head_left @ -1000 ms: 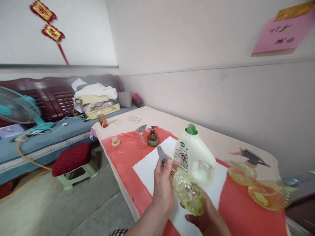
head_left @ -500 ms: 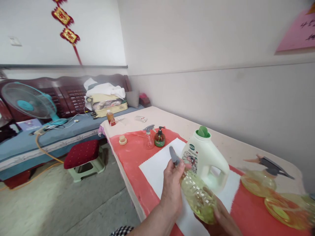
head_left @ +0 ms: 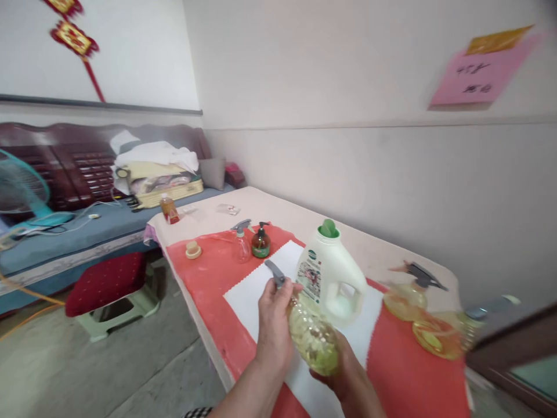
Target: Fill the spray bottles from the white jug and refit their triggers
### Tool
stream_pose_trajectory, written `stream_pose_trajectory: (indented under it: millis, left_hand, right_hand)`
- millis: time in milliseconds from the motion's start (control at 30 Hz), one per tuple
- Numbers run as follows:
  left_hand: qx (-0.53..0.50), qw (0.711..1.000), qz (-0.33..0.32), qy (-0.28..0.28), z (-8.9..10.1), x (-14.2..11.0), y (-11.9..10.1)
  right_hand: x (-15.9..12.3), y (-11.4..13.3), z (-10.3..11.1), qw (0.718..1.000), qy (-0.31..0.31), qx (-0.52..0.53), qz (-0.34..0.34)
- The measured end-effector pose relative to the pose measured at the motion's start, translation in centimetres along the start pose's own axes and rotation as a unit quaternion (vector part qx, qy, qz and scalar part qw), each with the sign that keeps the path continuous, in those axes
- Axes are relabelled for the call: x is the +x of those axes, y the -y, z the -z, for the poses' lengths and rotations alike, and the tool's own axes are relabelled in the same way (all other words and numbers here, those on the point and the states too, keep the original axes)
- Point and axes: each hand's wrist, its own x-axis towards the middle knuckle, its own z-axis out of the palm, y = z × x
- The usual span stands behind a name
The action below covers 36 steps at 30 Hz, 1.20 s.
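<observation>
A clear spray bottle of yellowish liquid is tilted in front of me, its grey trigger head pointing up and to the left. My left hand is closed around the neck, just under the trigger. Lower down, my right hand grips the base from the right side. Right behind the bottle stands a large pale detergent jug with a green spout piece and no lid on it. The jug rests on a white zigzag-edged sheet over a red cloth.
Left of the jug stand a clear empty-looking spray bottle and a dark pump bottle. A cream cap lies farther left. Yellow spray bottles, one upright and one lying down, are at right. An amber bottle stands at the table's far corner.
The view has turned to the right, so everything shifts left in the picture. Both hands keep hold of the spray bottle, still in front of the jug.
</observation>
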Motion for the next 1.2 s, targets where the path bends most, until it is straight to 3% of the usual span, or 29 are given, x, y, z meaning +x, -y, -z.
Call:
stream_pose_trajectory:
  millis: [100,200,433,567,733,900,967,1100,1200]
  left_hand:
    - [0.02,1.0,0.001,0.004,0.1,-0.1,0.1]
    - [0.023,0.999,0.016,0.015,0.0,-0.1,0.1]
    - [0.028,0.999,0.029,0.007,0.1,0.1,-0.4]
    - [0.046,0.999,0.024,0.007,0.1,-0.1,-0.6]
    - [0.124,0.991,-0.025,0.051,-0.2,-0.9,-0.2]
    - [0.219,0.97,-0.057,0.085,-0.8,-2.3,1.1]
    - [0.257,0.96,-0.057,0.095,-1.0,-2.9,1.5]
    - [0.303,0.944,-0.073,0.114,-1.2,-3.4,1.7]
    - [0.336,0.93,-0.096,0.111,-1.0,-3.6,1.9]
  right_hand:
    - [-0.4,-0.4,-0.6,0.988,-0.045,-0.098,0.112]
    - [-0.9,-0.6,-1.0,0.971,-0.038,-0.177,0.158]
    - [-0.5,0.6,-0.9,0.98,0.122,-0.119,0.099]
    - [-0.3,0.9,-1.0,0.977,0.155,-0.117,0.089]
    - [-0.8,0.4,-0.3,0.966,0.065,-0.201,0.152]
    - [-1.5,0.3,0.3,0.904,-0.014,-0.352,0.243]
    - [-1.6,0.6,0.3,0.883,-0.031,-0.385,0.267]
    - [-1.8,1.5,0.0,0.878,-0.04,-0.379,0.289]
    - [-2.1,1.6,0.1,0.844,-0.053,-0.421,0.326]
